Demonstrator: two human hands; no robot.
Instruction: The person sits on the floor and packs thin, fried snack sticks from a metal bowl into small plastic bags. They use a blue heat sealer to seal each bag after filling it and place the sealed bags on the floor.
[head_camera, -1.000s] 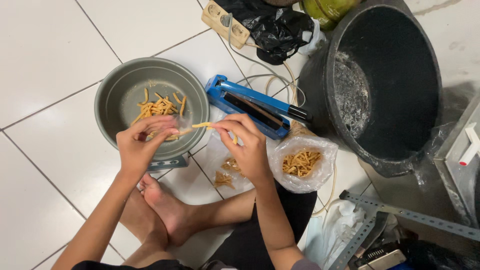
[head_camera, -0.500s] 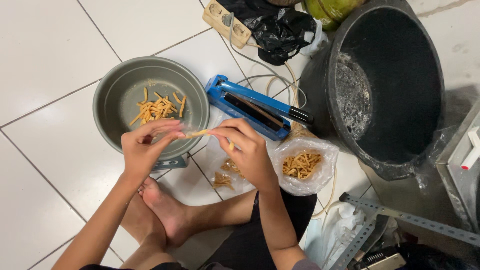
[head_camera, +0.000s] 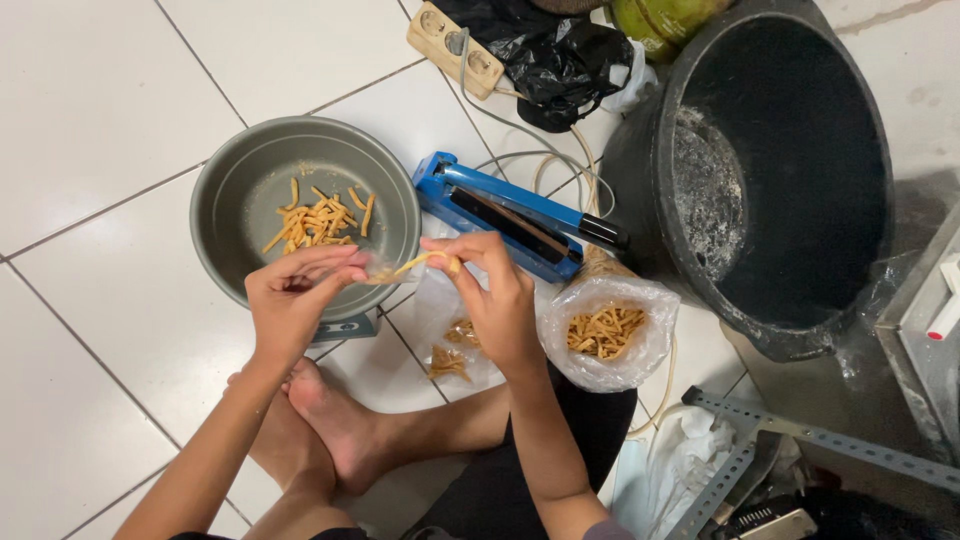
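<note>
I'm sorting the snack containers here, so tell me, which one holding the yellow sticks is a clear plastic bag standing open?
The open clear bag right of the right hand, below the blue sealer. The grey bowl is rigid and opaque.

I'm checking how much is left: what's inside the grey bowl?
The grey bowl holds a small loose pile of orange snack sticks on its bare bottom. The left hand covers the near rim, so anything beneath there is hidden.

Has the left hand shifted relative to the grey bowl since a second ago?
No, barely. The left hand stays at the near rim of the grey bowl, pinching the small clear bag with the right hand.
</note>
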